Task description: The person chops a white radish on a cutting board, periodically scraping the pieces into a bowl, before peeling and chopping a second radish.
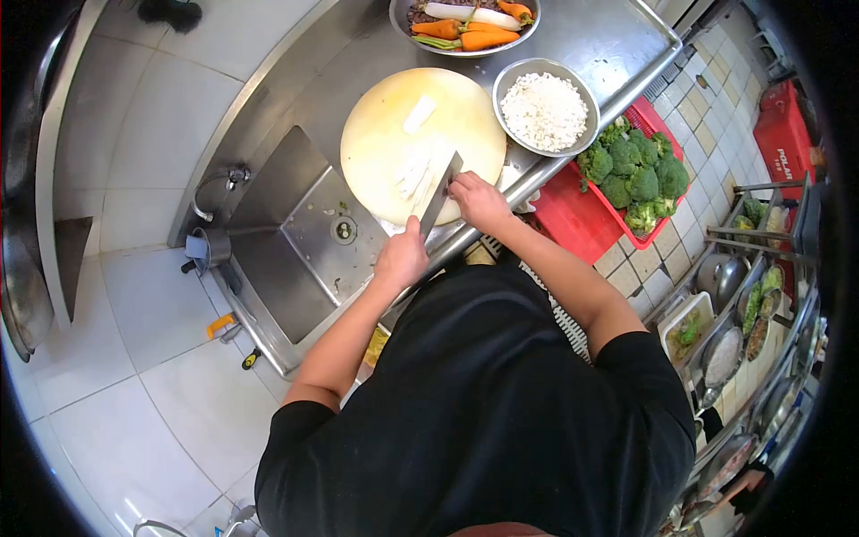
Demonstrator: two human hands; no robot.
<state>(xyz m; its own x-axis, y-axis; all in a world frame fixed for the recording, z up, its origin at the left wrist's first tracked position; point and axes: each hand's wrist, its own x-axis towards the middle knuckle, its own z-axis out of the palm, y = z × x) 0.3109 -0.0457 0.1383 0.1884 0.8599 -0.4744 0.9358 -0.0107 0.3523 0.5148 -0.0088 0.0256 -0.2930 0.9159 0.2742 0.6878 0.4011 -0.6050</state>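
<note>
A cleaver (439, 199) stands edge-on over the near right part of the round cutting board (371, 116). My left hand (402, 258) is closed at the blade's near end; the handle does not show and seems hidden in this hand. The fingers of my right hand (480, 202) are curled against the blade's right side, nearer its far end. Just left of the blade lie thin white vegetable strips (413, 176), partly hidden by it. Farther back on the board rests a pale white cut block (419, 115).
Beyond the board are a bowl of diced white pieces (544, 112) and a bowl with carrots (488, 39) and a white radish. A steel sink (309, 255) lies at left. Broccoli (642, 179) fills a red crate (641, 240) at right. Shelves with food trays (687, 327) stand farther right.
</note>
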